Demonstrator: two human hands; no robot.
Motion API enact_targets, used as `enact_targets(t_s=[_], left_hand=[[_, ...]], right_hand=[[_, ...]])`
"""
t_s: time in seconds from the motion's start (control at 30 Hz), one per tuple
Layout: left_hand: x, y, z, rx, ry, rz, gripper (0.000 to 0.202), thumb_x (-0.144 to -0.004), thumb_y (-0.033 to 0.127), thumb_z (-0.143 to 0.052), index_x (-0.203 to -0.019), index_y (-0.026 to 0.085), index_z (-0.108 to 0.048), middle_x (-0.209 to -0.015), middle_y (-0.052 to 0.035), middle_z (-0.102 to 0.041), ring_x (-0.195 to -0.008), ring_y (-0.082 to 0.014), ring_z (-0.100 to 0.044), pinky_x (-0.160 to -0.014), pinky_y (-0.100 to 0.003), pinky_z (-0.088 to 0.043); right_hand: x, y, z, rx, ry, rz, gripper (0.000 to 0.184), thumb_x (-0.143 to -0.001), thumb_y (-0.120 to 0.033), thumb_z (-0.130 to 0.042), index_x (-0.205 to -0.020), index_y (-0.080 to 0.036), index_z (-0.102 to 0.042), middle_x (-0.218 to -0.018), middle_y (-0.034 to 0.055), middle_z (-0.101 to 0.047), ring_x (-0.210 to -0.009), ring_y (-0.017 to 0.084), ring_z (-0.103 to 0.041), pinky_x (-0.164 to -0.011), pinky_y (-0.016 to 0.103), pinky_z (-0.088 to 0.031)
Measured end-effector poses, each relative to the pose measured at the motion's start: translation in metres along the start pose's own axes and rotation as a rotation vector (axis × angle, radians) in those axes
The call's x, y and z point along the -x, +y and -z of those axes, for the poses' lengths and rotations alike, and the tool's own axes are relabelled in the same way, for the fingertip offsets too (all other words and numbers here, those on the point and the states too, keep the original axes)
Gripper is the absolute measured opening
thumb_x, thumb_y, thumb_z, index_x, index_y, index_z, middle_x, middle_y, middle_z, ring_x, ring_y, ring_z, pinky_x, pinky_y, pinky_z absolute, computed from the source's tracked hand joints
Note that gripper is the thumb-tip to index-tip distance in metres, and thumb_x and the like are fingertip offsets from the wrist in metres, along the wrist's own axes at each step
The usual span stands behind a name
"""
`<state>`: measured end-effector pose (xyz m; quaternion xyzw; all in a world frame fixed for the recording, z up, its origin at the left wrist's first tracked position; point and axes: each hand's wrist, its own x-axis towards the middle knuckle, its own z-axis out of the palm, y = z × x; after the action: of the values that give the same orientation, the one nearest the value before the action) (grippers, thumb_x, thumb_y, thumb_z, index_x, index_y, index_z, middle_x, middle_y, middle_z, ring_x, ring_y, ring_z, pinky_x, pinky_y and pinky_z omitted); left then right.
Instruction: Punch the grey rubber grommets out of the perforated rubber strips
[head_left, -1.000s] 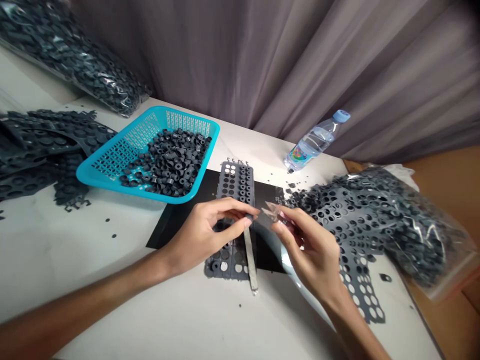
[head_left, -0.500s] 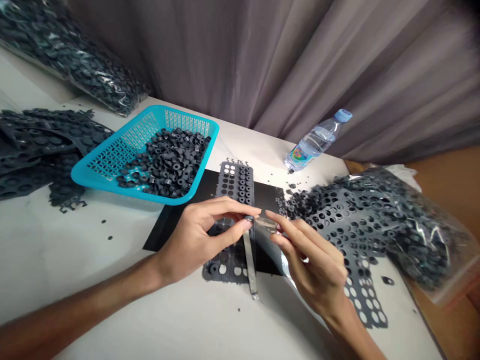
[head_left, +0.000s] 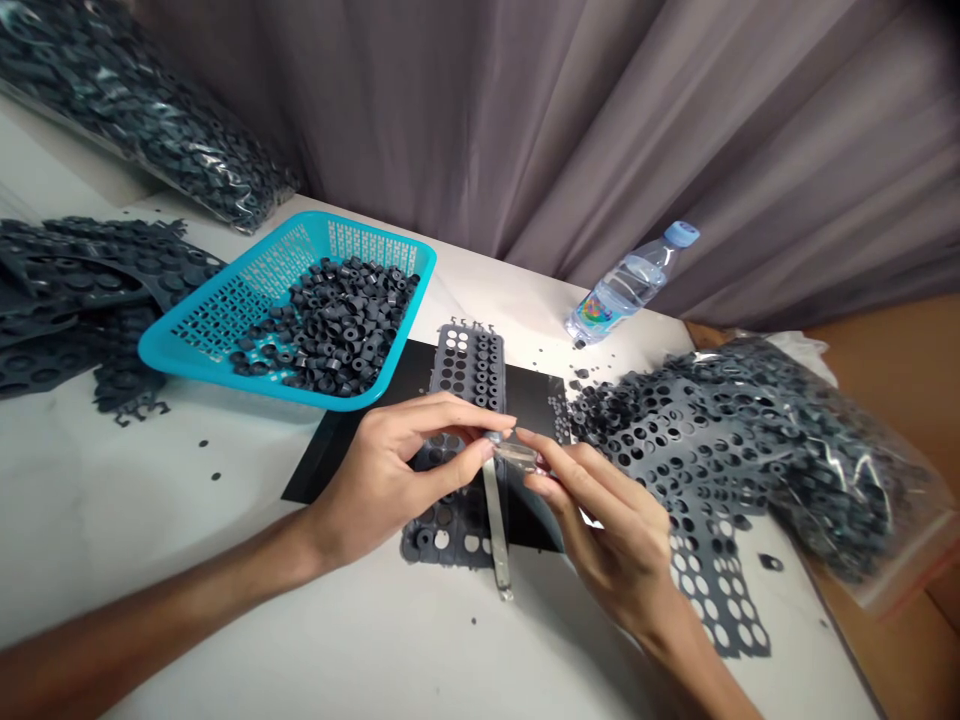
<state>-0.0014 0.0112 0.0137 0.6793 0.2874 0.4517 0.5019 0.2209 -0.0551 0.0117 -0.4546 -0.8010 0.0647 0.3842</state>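
My left hand (head_left: 390, 475) is pinched, thumb against forefinger, on a small grey part (head_left: 495, 437) just above a grey rubber sheet (head_left: 466, 368) full of holes and rings. A thin metal strip (head_left: 496, 535) runs from that pinch down towards me across the sheet. My right hand (head_left: 615, 540) is closed on a small pale tool (head_left: 519, 453), whose tip meets my left fingertips. The sheet lies on a black mat (head_left: 352, 440).
A teal basket (head_left: 225, 362) of loose grey rings stands at the back left, with stacked sheets (head_left: 67, 290) beside it. Punched-out sheets (head_left: 675, 440) and a bag of parts (head_left: 832, 470) lie to the right. A water bottle (head_left: 626, 285) lies behind. Another bag (head_left: 150, 130) sits far left.
My right hand has moved left with the tool until its tip reached my left fingertips. My left hand has kept its pinch and barely moved.
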Motion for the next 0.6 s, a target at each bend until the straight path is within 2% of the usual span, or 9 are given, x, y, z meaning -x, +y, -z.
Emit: enact_targets(t_s=[0.6], left_hand=[[0.0000,-0.0050,-0.0001,-0.070,0.011,-0.041,0.024,-0.095,0.014,-0.068,-0.114,0.026,-0.078,-0.112,0.0002,-0.077,-0.103,-0.0145,-0.072,-0.096,-0.027,-0.057]], right_hand=[[0.0001,0.0031,-0.0016,0.050,0.009,0.017,0.049,-0.096,-0.003,-0.065,-0.143,-0.015,-0.058,-0.098,0.0064,-0.068,-0.077,0.013,-0.059,-0.067,0.028,-0.048]])
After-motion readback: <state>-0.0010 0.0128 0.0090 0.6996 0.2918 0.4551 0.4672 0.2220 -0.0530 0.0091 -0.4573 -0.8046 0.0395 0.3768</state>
